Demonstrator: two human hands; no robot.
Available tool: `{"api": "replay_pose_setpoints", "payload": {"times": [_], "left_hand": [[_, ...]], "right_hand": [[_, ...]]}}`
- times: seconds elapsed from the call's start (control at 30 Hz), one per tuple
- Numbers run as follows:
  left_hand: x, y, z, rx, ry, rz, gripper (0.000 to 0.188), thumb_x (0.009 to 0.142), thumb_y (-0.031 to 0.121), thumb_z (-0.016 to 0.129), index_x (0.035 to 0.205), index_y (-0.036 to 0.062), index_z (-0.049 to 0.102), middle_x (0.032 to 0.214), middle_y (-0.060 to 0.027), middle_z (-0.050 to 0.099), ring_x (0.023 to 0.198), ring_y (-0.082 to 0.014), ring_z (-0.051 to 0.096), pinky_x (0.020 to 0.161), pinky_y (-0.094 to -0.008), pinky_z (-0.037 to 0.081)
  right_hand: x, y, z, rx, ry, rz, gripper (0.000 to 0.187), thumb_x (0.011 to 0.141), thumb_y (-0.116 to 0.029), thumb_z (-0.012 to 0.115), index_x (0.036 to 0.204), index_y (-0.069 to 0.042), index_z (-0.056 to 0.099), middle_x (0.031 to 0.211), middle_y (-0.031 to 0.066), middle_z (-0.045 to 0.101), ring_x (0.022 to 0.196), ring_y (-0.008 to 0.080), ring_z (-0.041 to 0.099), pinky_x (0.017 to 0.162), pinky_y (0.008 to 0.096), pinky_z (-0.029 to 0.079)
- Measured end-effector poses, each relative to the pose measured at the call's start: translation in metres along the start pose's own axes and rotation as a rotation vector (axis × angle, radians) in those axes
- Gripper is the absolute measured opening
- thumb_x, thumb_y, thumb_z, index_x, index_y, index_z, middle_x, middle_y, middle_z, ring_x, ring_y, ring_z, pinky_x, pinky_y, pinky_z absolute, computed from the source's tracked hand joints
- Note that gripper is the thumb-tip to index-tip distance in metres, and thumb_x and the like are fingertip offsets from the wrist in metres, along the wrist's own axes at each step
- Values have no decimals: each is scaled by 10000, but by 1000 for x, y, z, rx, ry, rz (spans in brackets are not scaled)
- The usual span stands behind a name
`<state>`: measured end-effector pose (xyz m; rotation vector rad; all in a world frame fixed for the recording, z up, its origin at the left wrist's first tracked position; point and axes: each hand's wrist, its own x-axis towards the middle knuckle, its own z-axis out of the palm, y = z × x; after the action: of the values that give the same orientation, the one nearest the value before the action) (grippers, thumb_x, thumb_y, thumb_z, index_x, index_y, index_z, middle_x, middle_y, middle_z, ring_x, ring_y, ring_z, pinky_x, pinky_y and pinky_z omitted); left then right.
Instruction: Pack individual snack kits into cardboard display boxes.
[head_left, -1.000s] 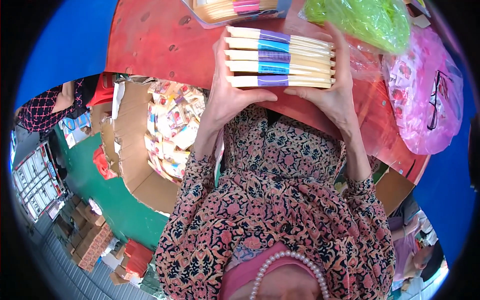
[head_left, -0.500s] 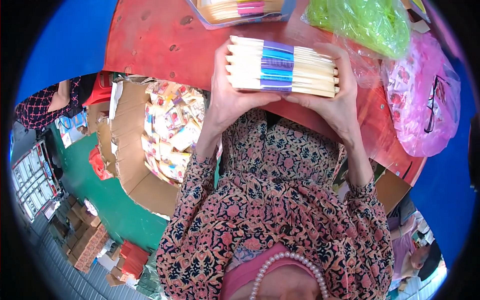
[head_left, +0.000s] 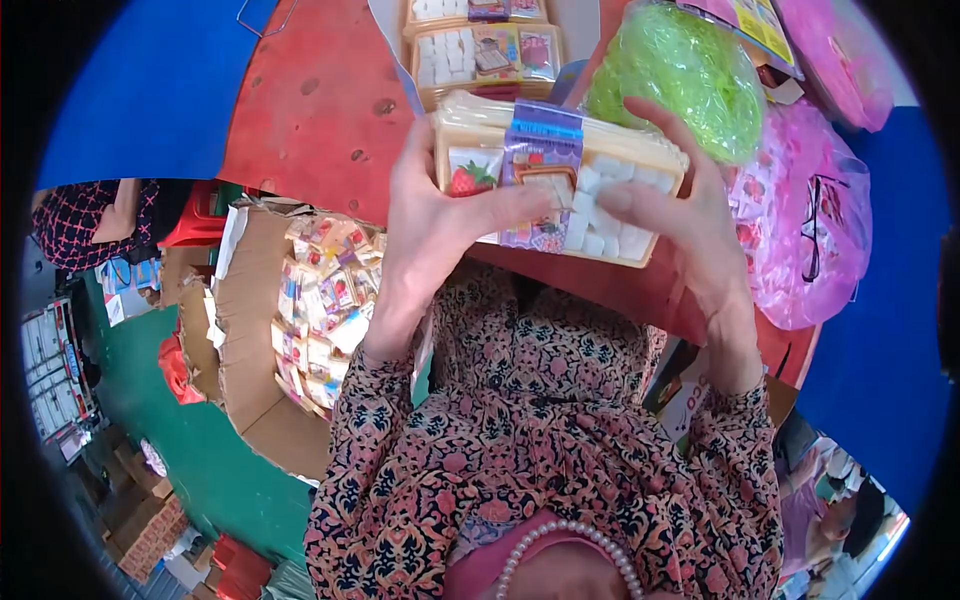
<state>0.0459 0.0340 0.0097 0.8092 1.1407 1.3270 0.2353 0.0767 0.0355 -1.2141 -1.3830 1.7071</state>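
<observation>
Between my hands is a stack of shallow pale trays (head_left: pixel 622 240), banded with purple-and-blue printed sleeves. The top tray faces up, showing small white cubes and a strawberry picture. My left hand (head_left: pixel 430 215) grips the left end, its thumb lying across the top. On the right end, my right hand (head_left: pixel 695 215) holds on with its thumb over the white cubes. Just beyond the stack, an open display box (head_left: pixel 590 30) on the red table (head_left: pixel 310 110) contains similar trays. Fingers under the stack are hidden.
A bag of bright green shreds (head_left: pixel 675 85) lies right of the display box. Nearby, a pink plastic bag (head_left: pixel 805 240) has black-framed glasses on it. Left of me stands a large carton (head_left: pixel 250 330) full of small packs (head_left: pixel 325 270). Other people sit at both sides.
The tray stack has tipped from showing its edges to showing its top face, and has come slightly nearer. My thumbs have moved from its lower edge onto the top.
</observation>
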Motion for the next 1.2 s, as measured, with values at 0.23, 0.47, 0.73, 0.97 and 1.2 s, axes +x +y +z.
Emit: {"api": "replay_pose_setpoints", "payload": {"times": [0.23,0.47,0.73,0.97,1.2], "left_hand": [[-4,18,1,97,3,56,712,583,64,823,1155,-43,413,1046,-133,581,949,-185,592,815,-311,505],[-2,29,7,42,-68,150,750,592,119,842,1167,-43,390,1050,-135,568,959,-167,586,815,-297,507],[14,11,-1,-129,-141,197,882,621,193,836,1287,-57,315,1152,-141,513,1069,-190,526,897,-314,464],[8,-4,9,-298,18,333,1111,610,689,676,1349,-25,254,1346,-145,374,1235,-257,392,1013,-435,354],[-12,3,29,-463,78,172,699,667,104,750,1258,-20,397,1141,-103,547,1045,-187,549,924,-331,432]], "right_hand": [[2,0,-4,23,0,54,812,661,-65,729,1363,-19,323,1155,129,560,1040,179,561,900,304,450],[-7,-28,1,14,19,-88,863,630,-83,771,1358,-16,313,1086,139,592,980,180,594,877,317,470],[1,-8,-6,289,92,-121,697,698,-26,696,1316,-9,376,1047,116,617,905,173,625,821,311,506],[4,-8,25,727,184,-122,387,806,-127,643,1145,7,513,1011,94,615,875,163,635,775,298,532],[0,22,68,592,211,-267,598,760,-96,709,1219,26,346,1086,131,544,982,181,572,842,300,485]]}}
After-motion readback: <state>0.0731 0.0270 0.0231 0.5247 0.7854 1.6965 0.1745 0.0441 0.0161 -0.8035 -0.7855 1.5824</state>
